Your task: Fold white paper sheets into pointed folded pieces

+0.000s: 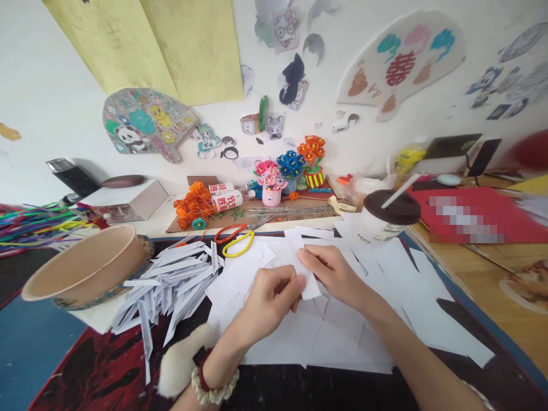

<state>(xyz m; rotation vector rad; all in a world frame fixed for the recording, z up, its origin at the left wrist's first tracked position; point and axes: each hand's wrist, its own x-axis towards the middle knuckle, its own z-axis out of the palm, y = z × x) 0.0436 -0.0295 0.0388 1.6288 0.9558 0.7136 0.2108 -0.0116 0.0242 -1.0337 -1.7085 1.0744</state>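
Observation:
Between both hands is a narrow white paper strip (295, 245), held upright at a slant above a spread of loose white paper pieces (342, 334). My left hand (276, 291) pinches the strip's lower part between thumb and curled fingers. Higher up on its right edge, my right hand (327, 265) grips it with thumb and fingers together. To the left lies a heap of folded white paper strips (175, 279). Scissors with a red and a yellow handle (237, 245) rest just beyond the papers.
A lidded cup with a straw (387, 214) stands at the right behind the papers. A round tan container (85, 262) is at the left. Small pots of craft flowers (272, 194) line the wall, near orange flowers (194, 205). A red folder (483, 214) lies far right.

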